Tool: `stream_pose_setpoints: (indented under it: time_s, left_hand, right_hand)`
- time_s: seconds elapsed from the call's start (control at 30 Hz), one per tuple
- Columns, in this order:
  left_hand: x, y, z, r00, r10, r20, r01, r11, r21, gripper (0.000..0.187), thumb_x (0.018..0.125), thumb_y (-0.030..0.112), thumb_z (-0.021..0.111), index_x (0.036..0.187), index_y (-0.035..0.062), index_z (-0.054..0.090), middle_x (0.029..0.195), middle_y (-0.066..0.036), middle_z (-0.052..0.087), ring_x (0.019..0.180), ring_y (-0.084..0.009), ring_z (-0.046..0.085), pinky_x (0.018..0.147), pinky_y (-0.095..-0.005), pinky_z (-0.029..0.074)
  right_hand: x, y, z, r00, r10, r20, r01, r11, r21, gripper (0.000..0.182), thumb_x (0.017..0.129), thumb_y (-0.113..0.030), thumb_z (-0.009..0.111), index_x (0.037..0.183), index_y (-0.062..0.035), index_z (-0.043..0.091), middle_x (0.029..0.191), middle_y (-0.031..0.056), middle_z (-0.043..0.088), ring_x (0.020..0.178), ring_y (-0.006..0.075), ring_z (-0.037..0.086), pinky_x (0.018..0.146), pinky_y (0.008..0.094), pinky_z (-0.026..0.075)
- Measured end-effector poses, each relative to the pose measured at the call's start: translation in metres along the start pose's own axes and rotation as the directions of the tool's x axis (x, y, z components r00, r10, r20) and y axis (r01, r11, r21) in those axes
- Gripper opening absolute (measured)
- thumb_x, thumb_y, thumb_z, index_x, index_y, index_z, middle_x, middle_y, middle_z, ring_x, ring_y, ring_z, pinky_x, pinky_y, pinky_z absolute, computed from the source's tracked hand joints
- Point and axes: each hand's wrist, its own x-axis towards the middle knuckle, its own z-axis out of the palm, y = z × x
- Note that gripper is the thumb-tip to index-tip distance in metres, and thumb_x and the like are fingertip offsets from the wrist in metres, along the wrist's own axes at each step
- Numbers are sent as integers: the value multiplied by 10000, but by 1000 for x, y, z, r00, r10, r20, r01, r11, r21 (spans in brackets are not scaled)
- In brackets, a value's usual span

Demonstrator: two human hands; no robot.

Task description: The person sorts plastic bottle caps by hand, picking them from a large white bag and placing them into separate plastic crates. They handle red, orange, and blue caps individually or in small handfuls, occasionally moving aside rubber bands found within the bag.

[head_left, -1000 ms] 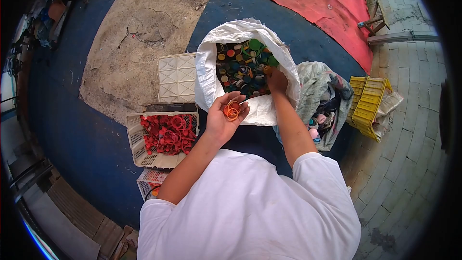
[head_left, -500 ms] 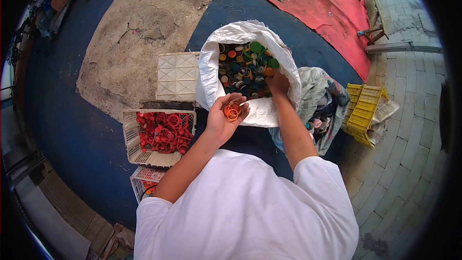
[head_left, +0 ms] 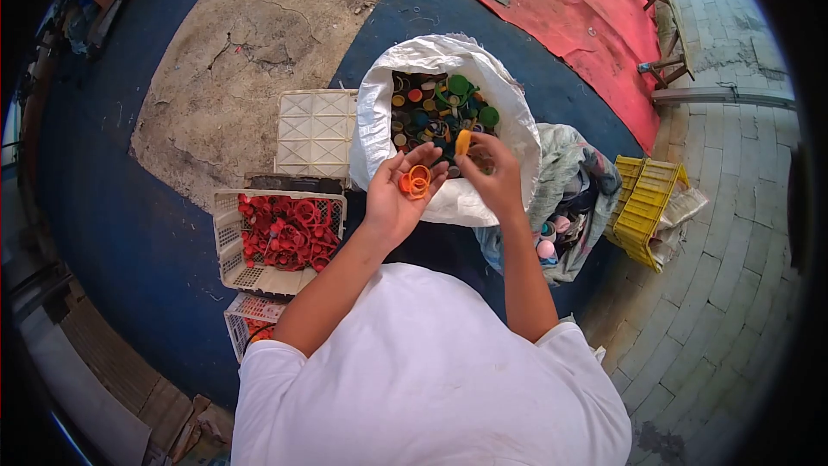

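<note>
Over the near rim of a white woven sack [head_left: 373,112], my left hand [head_left: 395,198] is turned palm up with its fingers curled. Orange rings and caps [head_left: 416,181] rest in that palm. My right hand [head_left: 493,174] pinches a yellow-orange cap [head_left: 463,141] between thumb and fingertips, just right of the left hand and above the sack's opening. Inside the sack lie many mixed plastic caps [head_left: 423,116], among them green, red, yellow and dark ones.
Left of the sack are a crate of red caps [head_left: 285,233], a smaller crate [head_left: 250,315] below it, and an upturned white crate [head_left: 317,127]. To the right lie a cloth bundle [head_left: 561,173] and a yellow crate [head_left: 642,207].
My right hand has come up out of the sack's right side toward my left hand, with the yellow-orange cap in its fingers. My left hand has hardly moved.
</note>
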Motion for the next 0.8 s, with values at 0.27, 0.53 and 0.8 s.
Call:
stream_pose_setpoints:
  time_s: [0.27,0.53,0.8]
  left_hand:
    - [-6,3,6,1000,6,27,-5,998,-68,417,1043,341,411,1319,67,562,1299,-121,596,1214,-251,580,1065,-416,462]
    - [-24,10,-8,1000,6,13,-3,971,-241,341,1010,332,494,1200,130,693,1330,-161,618,1183,-362,587,1051,-485,484]
    - [-58,21,-12,998,56,9,-52,964,-261,349,1008,357,497,1189,151,713,1376,-162,596,1209,-384,572,1062,-491,474]
  right_hand:
    - [-28,-66,17,844,-459,276,523,819,-236,496,697,-166,806,1171,-81,686,1221,91,645,1185,319,528,1012,419,407]
    - [55,43,0,998,33,-54,-39,993,-114,233,878,-150,675,1078,-34,703,990,114,715,840,212,691,734,327,532]
    - [105,147,60,919,394,9,-234,564,-792,251,845,-256,669,1064,-133,682,1091,137,702,1054,365,666,842,470,534]
